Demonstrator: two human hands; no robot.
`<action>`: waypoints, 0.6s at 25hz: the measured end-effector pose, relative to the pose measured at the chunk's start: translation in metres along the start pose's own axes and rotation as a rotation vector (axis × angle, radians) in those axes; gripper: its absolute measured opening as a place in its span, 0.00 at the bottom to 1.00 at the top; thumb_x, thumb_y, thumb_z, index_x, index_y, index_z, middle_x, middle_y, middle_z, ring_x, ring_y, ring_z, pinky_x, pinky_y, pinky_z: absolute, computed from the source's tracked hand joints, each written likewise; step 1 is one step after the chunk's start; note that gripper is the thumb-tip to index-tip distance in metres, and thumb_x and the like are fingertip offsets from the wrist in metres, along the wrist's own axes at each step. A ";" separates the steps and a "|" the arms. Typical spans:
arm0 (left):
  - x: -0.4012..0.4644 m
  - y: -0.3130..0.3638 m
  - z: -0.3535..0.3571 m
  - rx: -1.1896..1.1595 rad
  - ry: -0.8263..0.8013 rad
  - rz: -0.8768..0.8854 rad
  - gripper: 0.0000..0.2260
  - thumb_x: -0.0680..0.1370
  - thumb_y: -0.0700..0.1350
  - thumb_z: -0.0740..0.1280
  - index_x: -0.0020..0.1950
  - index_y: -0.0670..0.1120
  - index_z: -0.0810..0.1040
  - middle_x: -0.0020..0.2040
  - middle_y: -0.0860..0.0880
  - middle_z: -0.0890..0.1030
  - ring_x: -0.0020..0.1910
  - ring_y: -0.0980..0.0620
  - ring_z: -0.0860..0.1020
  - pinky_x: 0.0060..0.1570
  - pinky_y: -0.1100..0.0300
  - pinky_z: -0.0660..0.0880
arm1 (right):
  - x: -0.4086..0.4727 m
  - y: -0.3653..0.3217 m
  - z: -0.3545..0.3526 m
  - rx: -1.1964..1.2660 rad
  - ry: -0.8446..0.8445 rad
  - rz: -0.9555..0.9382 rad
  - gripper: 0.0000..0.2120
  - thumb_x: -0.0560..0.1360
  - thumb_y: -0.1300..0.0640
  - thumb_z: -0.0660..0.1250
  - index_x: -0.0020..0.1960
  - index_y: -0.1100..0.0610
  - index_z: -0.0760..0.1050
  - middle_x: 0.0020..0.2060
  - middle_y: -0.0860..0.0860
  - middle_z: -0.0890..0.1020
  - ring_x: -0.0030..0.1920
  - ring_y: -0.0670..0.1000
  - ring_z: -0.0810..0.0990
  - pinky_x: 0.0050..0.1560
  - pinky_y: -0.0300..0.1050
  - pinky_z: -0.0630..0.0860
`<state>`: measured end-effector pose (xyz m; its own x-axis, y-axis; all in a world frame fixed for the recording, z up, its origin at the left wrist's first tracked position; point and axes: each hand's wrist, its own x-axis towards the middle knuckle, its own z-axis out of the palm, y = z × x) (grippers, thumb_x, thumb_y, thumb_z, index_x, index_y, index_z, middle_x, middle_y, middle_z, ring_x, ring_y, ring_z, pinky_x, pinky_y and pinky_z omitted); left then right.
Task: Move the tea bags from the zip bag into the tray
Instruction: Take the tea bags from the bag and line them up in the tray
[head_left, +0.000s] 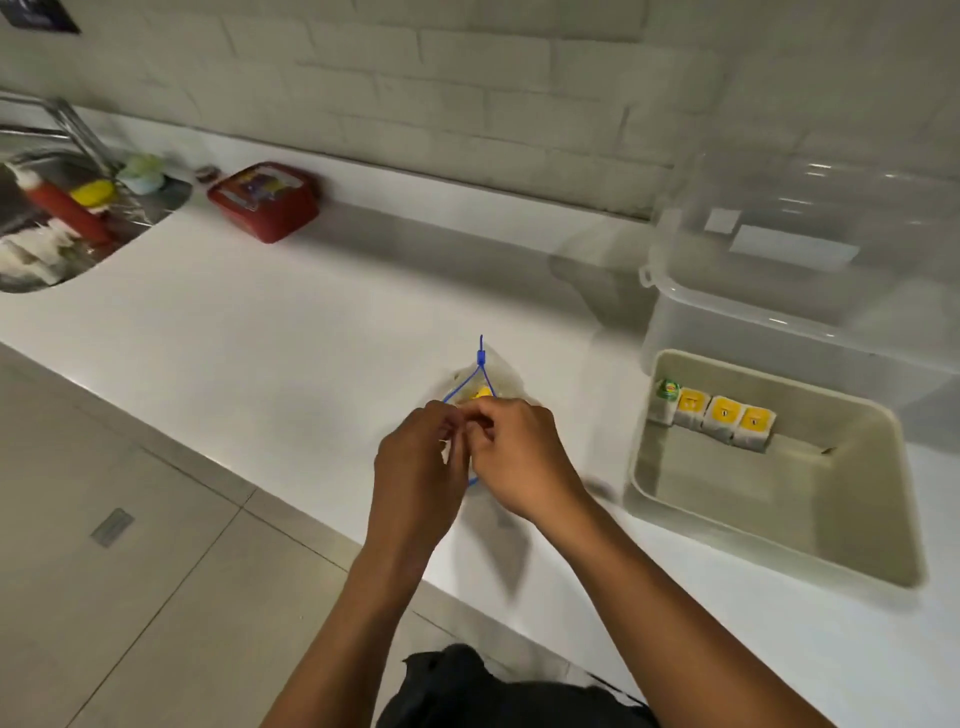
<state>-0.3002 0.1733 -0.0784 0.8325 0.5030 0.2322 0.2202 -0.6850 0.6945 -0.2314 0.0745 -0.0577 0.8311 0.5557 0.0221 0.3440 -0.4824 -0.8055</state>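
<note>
Hands at the centre of the frame: we see the left hand and the right hand brought together above the white surface, their fingers curled and pinching the near edge of the zip bag. Both sets of fingers are closed tight on the bag; we cannot tell which part of its mouth each one holds, as the hands hide it. The bag is clear, lies on the surface just above the hands in the frame, and shows a yellow tea bag inside. A blue cord with a small blue toggle loops over the bag's far end.

At right of the frame we find the tray, a pale rectangular tub resting on the surface, well apart from the hands. Along its far wall stand tea bags with yellow labels in a row, touching one another, with a green-labelled one at the left end of the row. Directly behind the tray, at upper right, stands a large clear plastic container.

At upper left we note a sink holding a red bottle, a yellow item and dishes, with a tap above it. A red lidded box sits on the surface beside the sink. A white tiled wall closes the background, and floor tiles fill the lower left.
</note>
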 end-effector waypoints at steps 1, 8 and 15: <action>0.003 -0.008 -0.002 0.045 -0.056 -0.023 0.07 0.79 0.41 0.66 0.54 0.50 0.81 0.48 0.52 0.84 0.47 0.52 0.83 0.48 0.54 0.78 | 0.006 0.001 0.012 -0.042 -0.028 0.021 0.12 0.76 0.64 0.60 0.48 0.57 0.82 0.42 0.51 0.85 0.43 0.51 0.81 0.44 0.41 0.72; 0.020 -0.040 -0.002 0.242 -0.535 -0.108 0.20 0.78 0.39 0.60 0.70 0.46 0.68 0.64 0.46 0.77 0.59 0.43 0.77 0.50 0.55 0.74 | 0.043 0.023 0.063 -0.144 -0.201 0.102 0.10 0.76 0.66 0.57 0.53 0.61 0.74 0.51 0.54 0.80 0.52 0.54 0.77 0.52 0.44 0.73; 0.035 -0.045 -0.017 0.330 -0.468 -0.056 0.22 0.77 0.37 0.58 0.71 0.46 0.68 0.69 0.46 0.74 0.64 0.43 0.74 0.56 0.56 0.71 | 0.054 0.030 0.087 -0.317 0.055 0.238 0.09 0.76 0.57 0.62 0.38 0.54 0.76 0.38 0.49 0.81 0.39 0.50 0.77 0.38 0.41 0.71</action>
<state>-0.2902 0.2310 -0.0899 0.9348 0.3079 -0.1769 0.3548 -0.8303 0.4299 -0.2138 0.1489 -0.1320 0.9231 0.3702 -0.1040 0.2497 -0.7828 -0.5699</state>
